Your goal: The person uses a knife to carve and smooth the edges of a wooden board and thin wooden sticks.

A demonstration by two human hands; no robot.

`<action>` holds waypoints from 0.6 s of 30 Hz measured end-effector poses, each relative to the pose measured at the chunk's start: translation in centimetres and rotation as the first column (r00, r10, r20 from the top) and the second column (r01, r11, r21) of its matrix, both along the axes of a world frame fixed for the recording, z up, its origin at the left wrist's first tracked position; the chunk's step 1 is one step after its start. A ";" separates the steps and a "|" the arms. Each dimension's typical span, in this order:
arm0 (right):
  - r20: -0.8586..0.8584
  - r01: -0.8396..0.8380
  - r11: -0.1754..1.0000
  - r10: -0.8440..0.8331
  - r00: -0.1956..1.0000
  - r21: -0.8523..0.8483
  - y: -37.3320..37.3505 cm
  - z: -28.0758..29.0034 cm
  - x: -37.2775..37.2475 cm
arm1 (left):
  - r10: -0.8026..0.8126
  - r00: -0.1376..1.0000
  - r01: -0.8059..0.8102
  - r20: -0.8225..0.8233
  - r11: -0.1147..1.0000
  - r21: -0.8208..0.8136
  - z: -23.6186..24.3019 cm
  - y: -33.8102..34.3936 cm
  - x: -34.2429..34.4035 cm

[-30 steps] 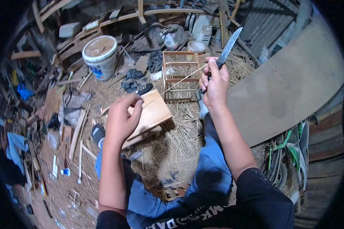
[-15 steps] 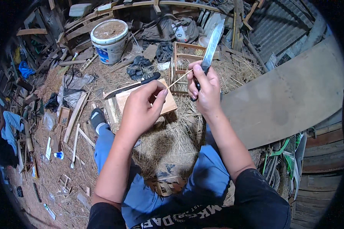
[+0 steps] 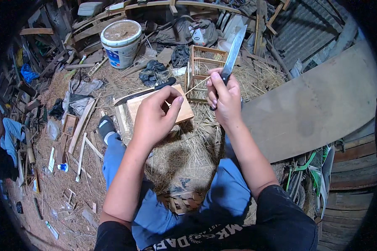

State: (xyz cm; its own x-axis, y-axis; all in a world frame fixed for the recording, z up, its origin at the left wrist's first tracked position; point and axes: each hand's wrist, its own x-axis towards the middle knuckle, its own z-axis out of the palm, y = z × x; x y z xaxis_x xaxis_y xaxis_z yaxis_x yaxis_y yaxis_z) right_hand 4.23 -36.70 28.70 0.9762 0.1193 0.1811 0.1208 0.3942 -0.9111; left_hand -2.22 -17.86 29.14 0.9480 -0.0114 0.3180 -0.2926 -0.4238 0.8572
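Note:
My right hand (image 3: 225,94) is closed round the black handle of a knife (image 3: 235,50), whose broad blade points up and away. Its thumb also pins a thin wooden stick (image 3: 198,85) that slants down to the left. My left hand (image 3: 157,111) is curled in a pinch close to the stick's lower end. A tiny gap seems to show there, and I cannot tell whether its fingertips touch the stick. Behind that hand lies a light wooden block (image 3: 183,109). A second, dark-bladed knife with a black handle (image 3: 165,84) rests along its far edge.
Beyond the block stands a small wooden frame (image 3: 189,79). A white bucket (image 3: 120,46) with brownish contents is at the far left. On my right a large curved board (image 3: 310,108) lies near a green and white machine part (image 3: 316,178). Straw, wood strips (image 3: 82,127) and scraps litter the floor.
The stick's lower end has drawn slightly up and away from my left fingertips. My right hand has tilted the knife a little; both arms are almost where they were.

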 end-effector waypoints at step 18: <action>0.268 0.005 0.987 0.038 0.963 -0.158 -1.0 -0.4 0.5 | -0.025 0.998 0.014 -0.058 0.985 -0.170 -1.1 0.4 0.2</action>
State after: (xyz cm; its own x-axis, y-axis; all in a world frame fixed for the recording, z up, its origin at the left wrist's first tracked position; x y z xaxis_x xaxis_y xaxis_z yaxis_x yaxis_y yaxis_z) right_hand 4.72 -37.71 28.34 0.8913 0.1827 0.4150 0.3649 0.2543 -0.8956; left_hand -1.98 -17.41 28.05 0.9655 0.0193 0.2596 -0.2454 -0.2652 0.9324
